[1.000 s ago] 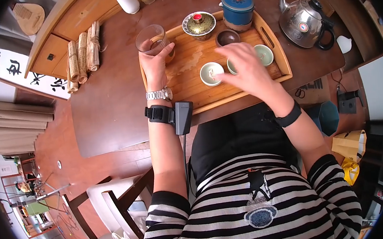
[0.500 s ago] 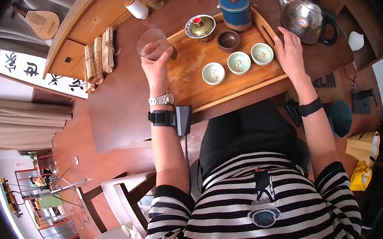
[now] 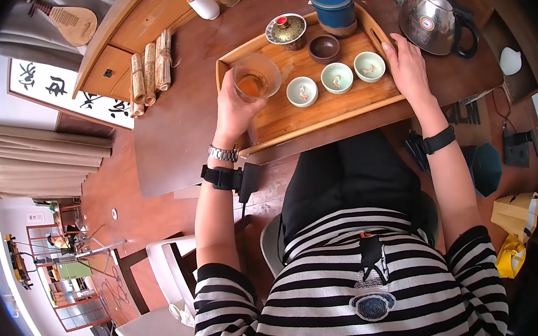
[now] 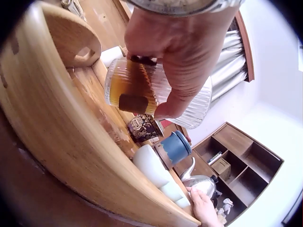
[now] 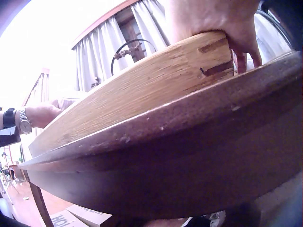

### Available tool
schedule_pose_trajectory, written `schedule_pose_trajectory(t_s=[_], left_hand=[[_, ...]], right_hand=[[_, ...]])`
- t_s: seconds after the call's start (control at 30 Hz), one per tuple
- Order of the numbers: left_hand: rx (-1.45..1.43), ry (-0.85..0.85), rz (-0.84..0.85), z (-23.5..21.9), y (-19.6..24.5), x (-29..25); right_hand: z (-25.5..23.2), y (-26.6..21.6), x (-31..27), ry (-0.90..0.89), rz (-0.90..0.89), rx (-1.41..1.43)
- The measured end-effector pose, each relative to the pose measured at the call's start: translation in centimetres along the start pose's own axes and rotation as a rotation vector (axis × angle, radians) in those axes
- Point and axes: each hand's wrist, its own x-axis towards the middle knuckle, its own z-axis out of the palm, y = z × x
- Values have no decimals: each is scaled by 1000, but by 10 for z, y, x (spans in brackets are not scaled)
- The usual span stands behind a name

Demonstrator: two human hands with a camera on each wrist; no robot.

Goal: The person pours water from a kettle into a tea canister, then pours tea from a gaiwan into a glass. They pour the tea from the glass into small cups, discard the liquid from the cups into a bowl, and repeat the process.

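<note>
My left hand (image 3: 233, 110) grips a ribbed glass cup (image 3: 263, 67) with amber tea in it, held above the left part of a wooden tray (image 3: 278, 127). In the left wrist view the glass cup (image 4: 116, 82) tilts, thumb and fingers around its side. Three pale green teacups (image 3: 336, 78) stand in a row on the tray, to the right of the glass. My right hand (image 3: 409, 69) rests at the tray's right end, fingers extended along it. The right wrist view shows this hand (image 5: 213, 21) over the tray's corner, fingers pointing down.
Behind the teacups on the tray are a small dark bowl (image 3: 324, 48), a patterned lidded bowl (image 3: 286, 32) and a blue lidded pot (image 3: 334, 9). A steel kettle (image 3: 425, 20) stands right of the tray. Bamboo scrolls (image 3: 153, 69) lie at the left.
My left hand has brought the glass rightward and nearer over the tray, tipping its mouth toward me. My right hand has gone from above the teacups to the tray's right end.
</note>
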Motion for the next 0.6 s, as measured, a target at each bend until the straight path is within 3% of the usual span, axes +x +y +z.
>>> schedule_pose_trajectory(t_s=[0.6], left_hand=[[304,-142,101,5,7,6]], right_hand=[[-2,-5,-1,5,26,-11]])
